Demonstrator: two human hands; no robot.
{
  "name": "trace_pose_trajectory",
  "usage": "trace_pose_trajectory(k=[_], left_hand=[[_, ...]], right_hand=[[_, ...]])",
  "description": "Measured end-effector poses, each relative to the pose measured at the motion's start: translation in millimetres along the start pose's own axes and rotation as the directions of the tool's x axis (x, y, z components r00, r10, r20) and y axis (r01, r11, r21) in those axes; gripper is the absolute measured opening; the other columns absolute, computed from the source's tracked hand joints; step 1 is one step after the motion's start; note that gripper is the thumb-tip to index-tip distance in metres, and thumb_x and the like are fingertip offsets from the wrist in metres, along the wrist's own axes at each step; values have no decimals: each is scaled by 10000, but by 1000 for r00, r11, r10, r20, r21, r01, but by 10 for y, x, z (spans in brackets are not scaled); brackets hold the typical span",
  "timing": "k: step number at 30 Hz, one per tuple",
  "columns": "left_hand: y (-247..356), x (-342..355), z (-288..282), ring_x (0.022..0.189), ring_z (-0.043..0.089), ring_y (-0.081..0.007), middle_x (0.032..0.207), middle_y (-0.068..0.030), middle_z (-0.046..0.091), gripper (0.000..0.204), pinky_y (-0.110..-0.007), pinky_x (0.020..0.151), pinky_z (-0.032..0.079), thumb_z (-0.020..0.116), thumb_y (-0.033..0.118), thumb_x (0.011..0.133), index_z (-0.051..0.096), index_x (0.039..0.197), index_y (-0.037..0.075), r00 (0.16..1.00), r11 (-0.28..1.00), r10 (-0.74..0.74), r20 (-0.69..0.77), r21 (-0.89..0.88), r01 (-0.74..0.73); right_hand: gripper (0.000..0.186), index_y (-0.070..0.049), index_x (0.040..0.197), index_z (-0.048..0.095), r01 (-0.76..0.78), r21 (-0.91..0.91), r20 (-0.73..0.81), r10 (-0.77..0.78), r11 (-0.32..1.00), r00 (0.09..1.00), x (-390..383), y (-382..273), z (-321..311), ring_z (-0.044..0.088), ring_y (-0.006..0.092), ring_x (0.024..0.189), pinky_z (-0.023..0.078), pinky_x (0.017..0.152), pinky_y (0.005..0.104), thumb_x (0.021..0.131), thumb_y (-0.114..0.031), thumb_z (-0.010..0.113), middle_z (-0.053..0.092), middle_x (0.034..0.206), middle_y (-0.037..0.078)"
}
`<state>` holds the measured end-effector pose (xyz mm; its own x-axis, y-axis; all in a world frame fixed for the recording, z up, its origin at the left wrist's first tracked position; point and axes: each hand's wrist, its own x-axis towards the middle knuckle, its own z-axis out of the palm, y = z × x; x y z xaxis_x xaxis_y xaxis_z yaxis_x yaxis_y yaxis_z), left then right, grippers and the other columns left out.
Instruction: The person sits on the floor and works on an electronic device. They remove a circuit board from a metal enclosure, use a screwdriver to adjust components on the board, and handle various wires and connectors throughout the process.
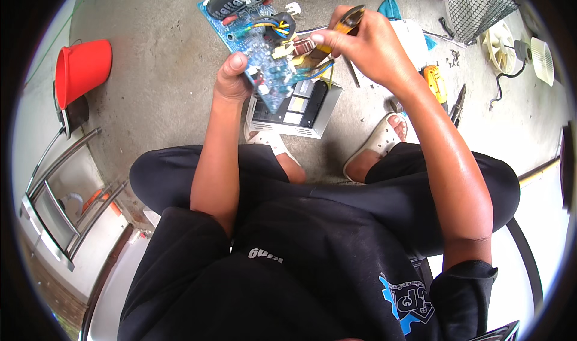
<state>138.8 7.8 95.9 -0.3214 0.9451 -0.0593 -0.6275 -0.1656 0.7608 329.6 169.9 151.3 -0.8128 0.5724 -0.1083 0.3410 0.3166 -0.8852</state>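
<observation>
My left hand [231, 76] grips the lower edge of a blue circuit board [255, 40] and holds it up, tilted. The board carries two black capacitors, a copper coil and coloured wires. My right hand [360, 40] holds a small yellow-handled tool [347, 21] against the board's right side, near a wound coil and yellow wires. Below the board, a grey metal box with a black panel [300, 109] rests on the concrete floor between my feet in white sandals.
A red bucket [81, 67] stands at the left. At the right lie an orange tool [436, 82], pliers [458, 103], loose screws, white fan parts [502, 43] and a mesh guard [478, 10]. A metal frame [57, 191] sits lower left.
</observation>
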Motion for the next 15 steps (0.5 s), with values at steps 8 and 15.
trace_pose_trajectory(k=[8, 15], left_hand=[[-33, 24, -54, 1348, 650, -406, 1477, -253, 601, 1164, -562, 1188, 530, 897, 581, 744, 386, 1614, 2, 1000, 999, -21, 10, -36, 21], [-15, 40, 31, 1443, 573, -453, 1521, -280, 578, 1247, -604, 1218, 486, 932, 588, 707, 357, 1637, -11, 993, 999, -43, 111, -18, 45]], right_hand=[[375, 11, 846, 750, -277, 125, -192, 297, 953, 935, -22, 52, 106, 775, 186, 674, 597, 671, 347, 988, -335, 784, 779, 695, 134], [463, 6, 771, 760, -433, 385, -271, 548, 815, 791, -7, 276, 218, 710, 130, 561, 508, 530, 307, 1009, -391, 767, 713, 601, 109]])
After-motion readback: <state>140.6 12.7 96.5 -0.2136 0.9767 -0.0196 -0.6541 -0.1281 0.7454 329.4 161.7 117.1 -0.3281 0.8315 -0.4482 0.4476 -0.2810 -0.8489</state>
